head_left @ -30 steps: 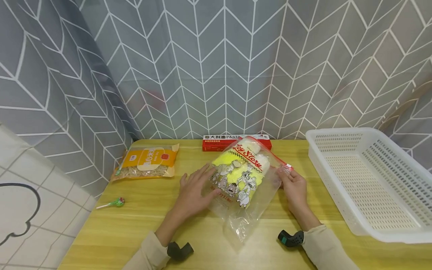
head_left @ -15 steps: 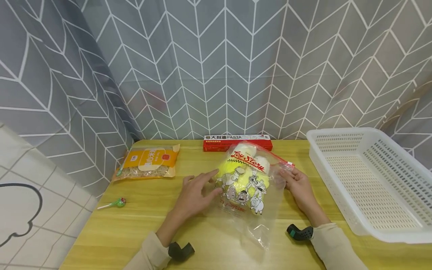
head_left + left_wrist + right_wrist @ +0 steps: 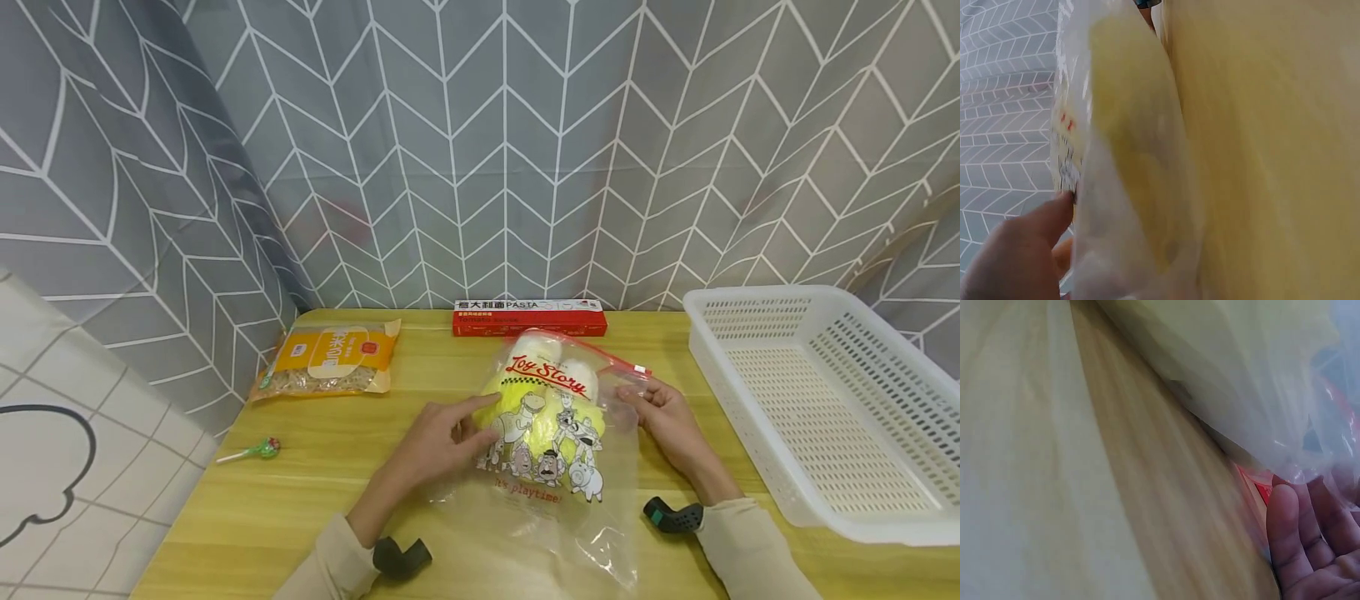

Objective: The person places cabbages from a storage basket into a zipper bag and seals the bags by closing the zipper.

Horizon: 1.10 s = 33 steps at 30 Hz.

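1. I see the clear zip bag (image 3: 551, 433) printed with cartoon figures lying on the wooden table (image 3: 315, 500), near the middle, with a yellow and white soft item (image 3: 543, 392) already inside it.
2. My left hand (image 3: 438, 446) rests on the bag's left side, fingers fairly straight, fingertips pressing against the yellow bulge; it holds nothing.
3. My right hand (image 3: 663, 417) sits at the bag's right edge, just below the red zip strip (image 3: 622, 360). Its fingers look curled at the plastic there, though I cannot tell for certain that they pinch it.
4. I judge the filling as done; whether the zip is fully closed, I cannot tell.
5. The white plastic basket (image 3: 817, 400) stands to the right, holding nothing I can see, so moving the bag looks still undone.
6. On the table's left and far side, the orange noodle packet (image 3: 326, 358), the red pasta box (image 3: 528, 317) and the lollipop (image 3: 251, 452) lie well apart from the bag.
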Tool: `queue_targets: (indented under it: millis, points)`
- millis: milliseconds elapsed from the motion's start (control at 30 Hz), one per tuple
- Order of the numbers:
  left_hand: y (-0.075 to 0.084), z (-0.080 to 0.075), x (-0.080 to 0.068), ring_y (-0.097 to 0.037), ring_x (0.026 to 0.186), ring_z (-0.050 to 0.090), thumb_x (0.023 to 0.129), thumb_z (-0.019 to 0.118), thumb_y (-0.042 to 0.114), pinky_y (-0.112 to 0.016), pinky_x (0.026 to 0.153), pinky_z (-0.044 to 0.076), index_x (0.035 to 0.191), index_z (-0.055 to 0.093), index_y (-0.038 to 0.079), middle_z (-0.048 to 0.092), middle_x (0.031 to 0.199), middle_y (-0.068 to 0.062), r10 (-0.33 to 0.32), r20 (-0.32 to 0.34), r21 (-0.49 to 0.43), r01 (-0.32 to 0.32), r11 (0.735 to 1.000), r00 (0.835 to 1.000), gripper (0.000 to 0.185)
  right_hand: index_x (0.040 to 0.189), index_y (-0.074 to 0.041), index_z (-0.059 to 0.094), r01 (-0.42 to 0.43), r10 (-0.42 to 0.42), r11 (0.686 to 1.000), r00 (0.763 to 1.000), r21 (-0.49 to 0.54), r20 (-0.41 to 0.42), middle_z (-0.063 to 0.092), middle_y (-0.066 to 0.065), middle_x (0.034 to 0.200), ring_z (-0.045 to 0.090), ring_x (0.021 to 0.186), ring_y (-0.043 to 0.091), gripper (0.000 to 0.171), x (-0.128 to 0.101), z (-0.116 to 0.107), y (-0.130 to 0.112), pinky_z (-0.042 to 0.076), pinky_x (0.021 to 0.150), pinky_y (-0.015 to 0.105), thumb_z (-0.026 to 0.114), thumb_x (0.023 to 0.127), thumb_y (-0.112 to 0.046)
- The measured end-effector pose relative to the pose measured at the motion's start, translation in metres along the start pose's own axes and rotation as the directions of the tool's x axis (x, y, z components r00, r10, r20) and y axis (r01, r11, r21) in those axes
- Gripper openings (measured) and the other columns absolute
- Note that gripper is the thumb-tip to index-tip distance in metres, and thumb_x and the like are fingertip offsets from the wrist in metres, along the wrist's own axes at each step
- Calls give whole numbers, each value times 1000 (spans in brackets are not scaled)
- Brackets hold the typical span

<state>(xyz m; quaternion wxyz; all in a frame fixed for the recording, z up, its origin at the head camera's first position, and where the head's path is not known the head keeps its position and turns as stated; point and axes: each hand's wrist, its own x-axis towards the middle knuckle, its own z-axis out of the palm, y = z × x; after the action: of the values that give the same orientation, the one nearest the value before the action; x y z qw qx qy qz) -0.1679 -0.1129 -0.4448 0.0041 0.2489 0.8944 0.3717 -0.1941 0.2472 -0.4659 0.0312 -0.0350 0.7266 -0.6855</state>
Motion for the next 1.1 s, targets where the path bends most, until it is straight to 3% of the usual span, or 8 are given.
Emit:
queue_targets:
  millis: [100, 200, 333, 400, 533, 700, 867, 1100]
  points:
    - [1, 0, -1, -2, 57, 52, 96, 65, 51, -21, 55, 49, 142, 59, 32, 58, 63, 14, 15, 38, -30, -14, 999, 999, 50, 107, -20, 70, 1, -1, 1000, 1000, -18, -20, 74, -15, 81, 44, 54, -3, 11, 2, 0, 1, 35, 49, 16, 59, 104, -21]
    - [1, 0, -1, 0, 53, 44, 95, 66, 48, -18, 51, 43, 138, 63, 29, 51, 58, 13, 61, 62, -51, -58, 997, 996, 47, 111, -24, 71, -7, 8, 1000, 999, 11, -32, 73, -18, 89, 50, 65, -4, 16, 3, -1, 1, 42, 60, 14, 56, 105, -22]
    - [2, 3, 0, 0, 54, 41, 96, 68, 43, -16, 53, 39, 132, 68, 25, 48, 58, 11, 149, 48, -57, -146, 988, 988, 41, 135, -22, 63, -42, 42, 995, 999, 87, 1, 65, -22, 119, 52, 114, -8, 32, 1, -2, -3, 44, 95, 8, 51, 107, -34]
    - [2, 4, 0, -2, 64, 45, 94, 70, 42, -19, 64, 42, 129, 70, 26, 54, 67, 9, 169, 9, -34, -168, 985, 986, 38, 145, -17, 55, -56, 54, 994, 998, 95, 23, 60, -22, 127, 49, 122, -8, 46, 0, -1, -6, 42, 99, 8, 47, 108, -41]
    - [0, 7, 0, -12, 111, 55, 91, 74, 41, -40, 101, 44, 130, 69, 30, 67, 114, 3, 168, -77, 13, -167, 986, 983, 41, 152, -6, 42, -45, 42, 997, 998, 56, 52, 65, -23, 122, 61, 110, -3, 57, -2, 3, -10, 53, 91, 15, 48, 107, -41]
    - [-2, 11, 0, -38, 153, 29, 93, 70, 44, -71, 119, 21, 148, 52, 34, 39, 164, -2, 140, -59, -17, -142, 990, 988, 59, 153, -7, 37, -46, 34, 995, 991, 92, 128, 73, -15, 116, 73, 96, 8, 55, -4, 7, -11, 61, 82, 27, 57, 105, -25]
    - [-3, 14, 0, -44, 157, 16, 93, 67, 48, -76, 118, 14, 152, 45, 35, 26, 169, 1, 139, -18, -34, -140, 990, 990, 64, 155, -12, 33, -34, 15, 995, 982, 95, 187, 71, -10, 120, 73, 100, 10, 56, -4, 7, -8, 62, 84, 30, 57, 104, -19]
    - [-2, 14, 1, -34, 151, 32, 90, 73, 40, -70, 117, 26, 138, 61, 34, 47, 158, 0, 183, -112, -53, -190, 980, 977, 50, 158, -14, 29, -16, -3, 997, 964, 71, 265, 66, -8, 126, 71, 102, 10, 63, -5, 7, -4, 61, 85, 32, 59, 102, -14]
